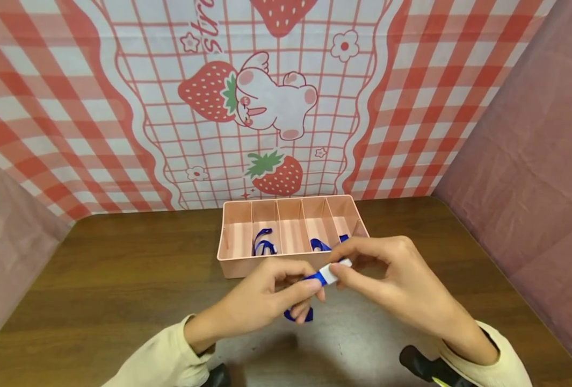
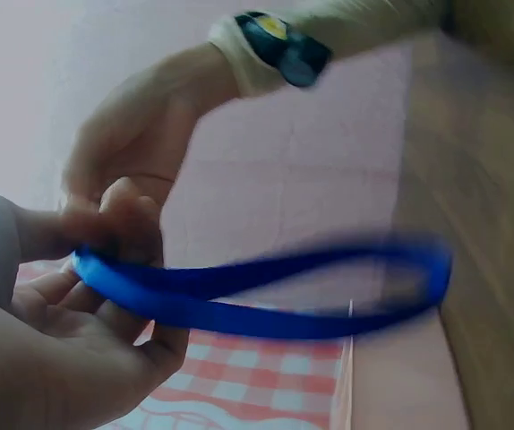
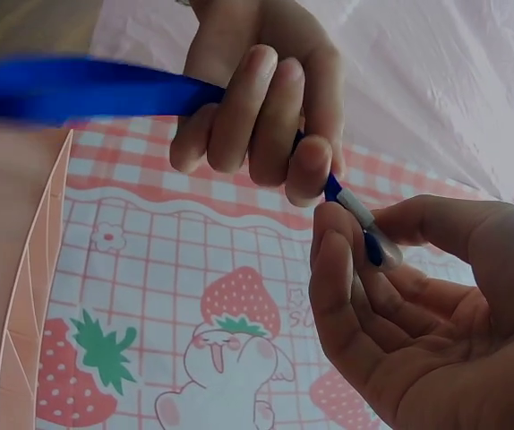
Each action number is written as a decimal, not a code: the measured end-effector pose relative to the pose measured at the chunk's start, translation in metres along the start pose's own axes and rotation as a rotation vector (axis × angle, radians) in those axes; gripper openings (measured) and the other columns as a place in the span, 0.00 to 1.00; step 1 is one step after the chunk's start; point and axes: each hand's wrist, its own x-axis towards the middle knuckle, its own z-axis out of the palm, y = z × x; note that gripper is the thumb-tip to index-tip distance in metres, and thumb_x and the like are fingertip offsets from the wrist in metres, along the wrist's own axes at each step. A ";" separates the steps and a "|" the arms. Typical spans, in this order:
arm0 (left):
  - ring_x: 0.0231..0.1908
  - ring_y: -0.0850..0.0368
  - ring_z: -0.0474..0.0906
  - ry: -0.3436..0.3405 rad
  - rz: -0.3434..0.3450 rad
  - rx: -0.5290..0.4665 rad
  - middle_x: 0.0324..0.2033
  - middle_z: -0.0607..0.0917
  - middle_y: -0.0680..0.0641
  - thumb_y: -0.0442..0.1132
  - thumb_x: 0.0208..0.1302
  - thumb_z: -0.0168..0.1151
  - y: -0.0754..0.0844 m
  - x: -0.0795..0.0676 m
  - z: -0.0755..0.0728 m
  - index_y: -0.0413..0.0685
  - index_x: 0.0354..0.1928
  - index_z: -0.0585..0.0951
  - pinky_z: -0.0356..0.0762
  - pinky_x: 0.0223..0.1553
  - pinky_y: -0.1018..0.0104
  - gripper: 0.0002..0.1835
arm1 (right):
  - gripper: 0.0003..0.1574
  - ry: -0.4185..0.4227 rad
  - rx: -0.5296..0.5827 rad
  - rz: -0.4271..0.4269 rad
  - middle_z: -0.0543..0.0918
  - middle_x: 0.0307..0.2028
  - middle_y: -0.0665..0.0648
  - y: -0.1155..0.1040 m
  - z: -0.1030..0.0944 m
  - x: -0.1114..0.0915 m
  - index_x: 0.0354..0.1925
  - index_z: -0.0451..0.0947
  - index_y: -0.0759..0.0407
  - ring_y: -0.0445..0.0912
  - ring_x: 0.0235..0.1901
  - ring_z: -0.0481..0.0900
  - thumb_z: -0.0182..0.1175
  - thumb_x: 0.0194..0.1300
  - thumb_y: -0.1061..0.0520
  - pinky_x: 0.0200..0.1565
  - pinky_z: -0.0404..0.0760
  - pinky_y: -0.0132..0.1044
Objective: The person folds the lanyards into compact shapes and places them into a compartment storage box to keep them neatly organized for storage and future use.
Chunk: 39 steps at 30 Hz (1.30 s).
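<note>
In the head view, my left hand [image 1: 261,298] pinches a blue ribbon strap [image 1: 318,277] between thumb and fingers. My right hand [image 1: 406,290] grips the white end piece [image 1: 330,272] of that strap between thumb and fingertips. The strap's loop [image 2: 239,315] hangs out past the left fingers in the left wrist view. Seen from the right wrist, the white piece [image 3: 355,208] looks partly clear at its tip, with a bit of blue inside. Fingers hide part of the strap. Both hands are just in front of a pink divided box [image 1: 249,264].
Blue straps lie in some of the box's compartments: one strap [image 1: 265,247] left of centre, another [image 1: 319,245] to the right, and a blue piece [image 1: 344,238] farther right. The brown table [image 1: 121,279] meets a strawberry-print cloth [image 1: 286,118] behind the box.
</note>
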 end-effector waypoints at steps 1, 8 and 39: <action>0.20 0.61 0.76 0.013 -0.001 0.009 0.17 0.75 0.48 0.35 0.76 0.52 0.000 0.000 0.000 0.40 0.37 0.81 0.77 0.23 0.68 0.10 | 0.12 -0.003 0.005 0.003 0.84 0.29 0.39 0.000 0.001 0.000 0.38 0.85 0.47 0.36 0.27 0.81 0.68 0.62 0.64 0.28 0.79 0.28; 0.21 0.68 0.64 0.103 0.038 0.219 0.21 0.73 0.56 0.40 0.76 0.53 0.003 -0.002 0.000 0.49 0.37 0.83 0.65 0.20 0.73 0.10 | 0.06 -0.019 0.008 0.005 0.84 0.31 0.39 0.000 0.003 0.001 0.38 0.85 0.47 0.37 0.29 0.80 0.69 0.63 0.59 0.30 0.79 0.29; 0.28 0.64 0.69 0.153 0.010 0.480 0.28 0.82 0.65 0.42 0.75 0.56 0.023 -0.009 -0.020 0.57 0.36 0.85 0.68 0.29 0.68 0.10 | 0.11 0.073 -0.032 0.172 0.86 0.27 0.47 0.000 -0.039 -0.002 0.38 0.85 0.48 0.44 0.24 0.84 0.69 0.62 0.64 0.27 0.81 0.33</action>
